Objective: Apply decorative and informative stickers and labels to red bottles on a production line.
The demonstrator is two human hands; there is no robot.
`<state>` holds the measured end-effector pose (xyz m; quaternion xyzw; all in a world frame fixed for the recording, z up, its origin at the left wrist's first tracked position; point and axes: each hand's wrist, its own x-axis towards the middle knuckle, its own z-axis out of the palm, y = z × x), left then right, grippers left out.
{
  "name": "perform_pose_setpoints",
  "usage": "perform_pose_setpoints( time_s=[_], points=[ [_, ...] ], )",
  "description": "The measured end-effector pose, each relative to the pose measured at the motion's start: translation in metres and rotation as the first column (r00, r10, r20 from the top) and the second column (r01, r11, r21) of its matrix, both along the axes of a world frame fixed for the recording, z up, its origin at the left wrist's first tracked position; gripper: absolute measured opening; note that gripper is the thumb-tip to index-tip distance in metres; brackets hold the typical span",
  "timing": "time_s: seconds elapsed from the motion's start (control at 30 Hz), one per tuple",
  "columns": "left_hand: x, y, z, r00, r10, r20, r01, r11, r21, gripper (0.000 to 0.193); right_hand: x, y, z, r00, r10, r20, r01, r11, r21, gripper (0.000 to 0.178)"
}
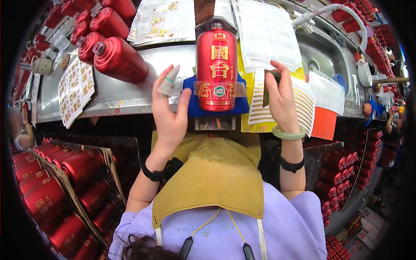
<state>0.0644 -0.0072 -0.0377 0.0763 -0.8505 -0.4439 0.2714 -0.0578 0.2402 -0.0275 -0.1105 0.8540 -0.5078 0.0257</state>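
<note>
A red bottle (216, 56) with gold lettering lies in front of me, its neck pointing away, on a blue cloth (190, 108). A clear strip (239, 89) with a gold and green design crosses its lower part. To its left, my left hand (170, 112) is open, thumb and fingers apart, with nothing in it. One fingertip wears a white cover (167, 86). Right of the bottle, my right hand (281, 95) is closed on a dark green flat piece (266, 93), partly hidden by the fingers. A pale green bangle (289, 134) circles that wrist.
Several red bottles (121, 60) stand on the metal bench at the back left. Sheets of gold stickers (76, 91) and a striped sheet (303, 106) lie on either side. A sink (318, 47) with a white tap is far right. Racks of red bottles (47, 199) flank me.
</note>
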Motion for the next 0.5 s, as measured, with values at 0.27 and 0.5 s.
perform_pose_setpoints(
  time_s=[0.27, 0.5],
  points=[
    [0.014, 0.018, -0.016, 0.974, -0.227, 0.015, 0.226, 0.96, -0.166, 0.074, 0.041, -0.034, 0.028, 0.983, 0.136, 0.124, -0.113, 0.978, -0.176, 0.024],
    [0.022, 0.014, -0.015, 0.988, -0.125, 0.087, 0.145, 0.949, -0.28, 0.084, 0.033, -0.011, 0.013, 0.984, 0.157, 0.089, -0.137, 0.971, -0.196, 0.025]
  ],
)
